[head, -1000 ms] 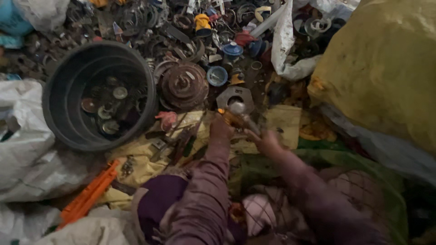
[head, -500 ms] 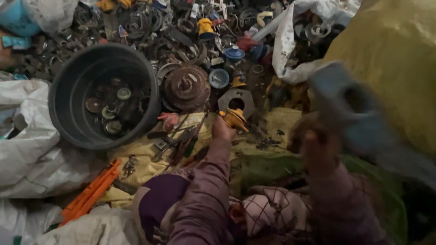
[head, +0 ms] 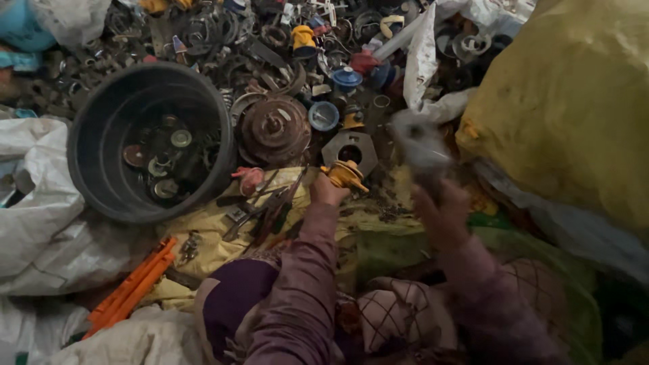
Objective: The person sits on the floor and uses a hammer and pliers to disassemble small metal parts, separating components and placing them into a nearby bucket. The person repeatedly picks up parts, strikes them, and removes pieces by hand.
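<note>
At the centre of the head view, the left hand (head: 326, 191) is extended forward from a mauve ribbed sleeve and is closed around a small yellow moulded plastic fitting (head: 346, 174), which is held just below a grey hexagonal metal plate with a round central hole (head: 350, 150). To the right, the right hand (head: 443, 209) is raised with the forearm angled upward; it is clenched on a pale grey metal part (head: 418, 142), which is rendered as a motion blur, so its exact shape cannot be told. Left of the hexagonal plate, a rusty round metal disc with a raised hub (head: 274, 129) is seen lying on the scrap heap. Further left, a dark round plastic tub (head: 101, 145) is positioned, with small circular metal pieces at its bottom. Dark pliers-type hand tools (head: 265, 206) are laid on crumpled yellow sheeting beside the left wrist. A bulky yellow woven sack (head: 568, 101) is located at the right edge, and orange plastic strips (head: 132, 287) are found at lower left.
</note>
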